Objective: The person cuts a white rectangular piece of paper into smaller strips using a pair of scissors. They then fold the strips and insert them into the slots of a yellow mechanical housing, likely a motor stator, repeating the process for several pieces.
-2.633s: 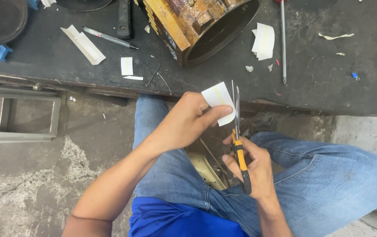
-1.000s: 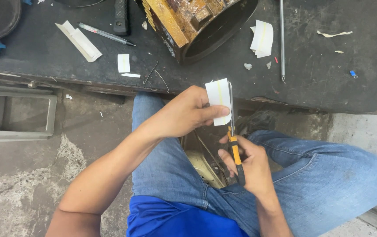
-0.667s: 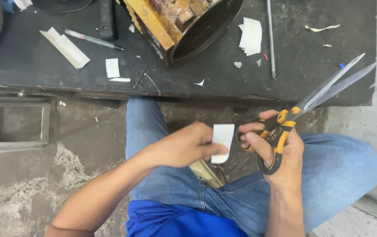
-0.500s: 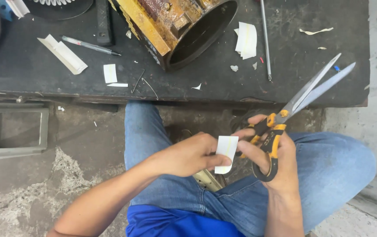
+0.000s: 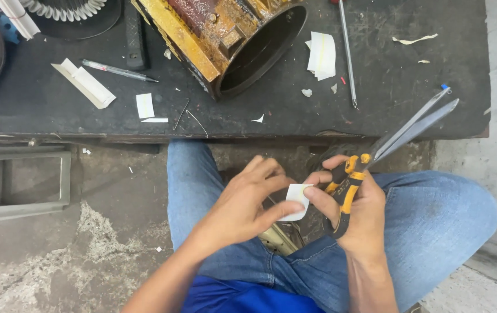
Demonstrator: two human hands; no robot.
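Dark workbench is spanning 12 o'clock. Left hand is pinching a white paper slip, now lowered to the lap; right hand, gripping nearly closed scissors swung away toward 2 o'clock, is touching it, so cutting is paused.

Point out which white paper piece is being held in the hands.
The small white slip, pinched between the left hand and right hand above the lap; the other paper pieces lie on the dark bench.

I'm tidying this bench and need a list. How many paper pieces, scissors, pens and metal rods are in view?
Paper pieces: 5 (one in the left hand; four on the bench)
Scissors, in the right hand: 1
Pens: 1
Metal rods: 1
Total: 8
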